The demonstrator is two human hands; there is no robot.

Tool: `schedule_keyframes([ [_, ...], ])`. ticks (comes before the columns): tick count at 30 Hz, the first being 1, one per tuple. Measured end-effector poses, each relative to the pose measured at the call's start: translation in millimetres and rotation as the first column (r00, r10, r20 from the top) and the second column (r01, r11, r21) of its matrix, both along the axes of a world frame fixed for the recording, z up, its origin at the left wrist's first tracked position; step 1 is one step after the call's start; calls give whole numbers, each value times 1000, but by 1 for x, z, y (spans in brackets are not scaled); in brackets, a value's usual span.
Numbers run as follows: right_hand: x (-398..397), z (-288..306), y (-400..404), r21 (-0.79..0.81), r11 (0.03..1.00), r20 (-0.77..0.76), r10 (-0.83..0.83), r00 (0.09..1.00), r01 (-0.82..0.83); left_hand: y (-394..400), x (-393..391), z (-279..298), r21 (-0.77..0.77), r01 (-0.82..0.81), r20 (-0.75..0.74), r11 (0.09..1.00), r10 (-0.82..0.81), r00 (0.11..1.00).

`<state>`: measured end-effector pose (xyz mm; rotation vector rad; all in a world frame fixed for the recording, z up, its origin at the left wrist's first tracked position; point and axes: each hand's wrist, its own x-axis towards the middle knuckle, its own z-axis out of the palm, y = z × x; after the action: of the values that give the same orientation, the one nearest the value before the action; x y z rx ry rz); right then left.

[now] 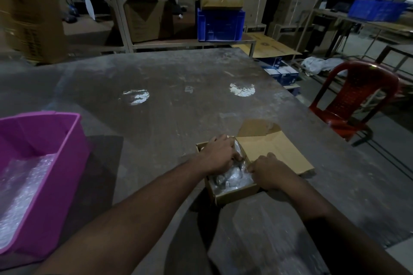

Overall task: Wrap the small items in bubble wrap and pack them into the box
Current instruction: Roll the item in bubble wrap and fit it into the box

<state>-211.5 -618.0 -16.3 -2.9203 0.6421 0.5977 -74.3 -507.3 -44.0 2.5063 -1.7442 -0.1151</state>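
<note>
Fingers of both hands, left [220, 154] and right [269, 171], curl down into the box [234, 195], seemingly pressing wrapped bundles [232, 177] snug; exact grip unclear. Box sits on table [167, 107], lid [274, 152] open rightward. Pink tub [55, 163] of bubble wrap left.

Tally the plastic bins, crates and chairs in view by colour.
Pink: 1, the bin on the table, left, holding bubble wrap
Blue: 2, the crate on the rack and the crate on the far right table
Red: 1, the chair
Total: 4
</note>
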Motion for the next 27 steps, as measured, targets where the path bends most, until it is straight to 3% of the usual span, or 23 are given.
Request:
schedule_keyframes([
  [6, 2, 5, -4, 40, 997, 383, -77, 920, 66, 9, 12, -3, -213, -194, -184, 958, 156, 970],
  [12, 17, 2, 2, 28, 997, 563, -74, 823, 70, 22, 40, 10, -313, -417, -346, 853, 307, 887],
  [22, 43, -10, 22, -129, 986, 458, 155, 876, -107, 44, 48, -2, -251, -498, -377, 830, 390, 840],
  [27, 47, -13, 21, -198, 973, 449, 200, 871, -121, 48, 48, -4, -240, -522, -319, 818, 441, 839],
])
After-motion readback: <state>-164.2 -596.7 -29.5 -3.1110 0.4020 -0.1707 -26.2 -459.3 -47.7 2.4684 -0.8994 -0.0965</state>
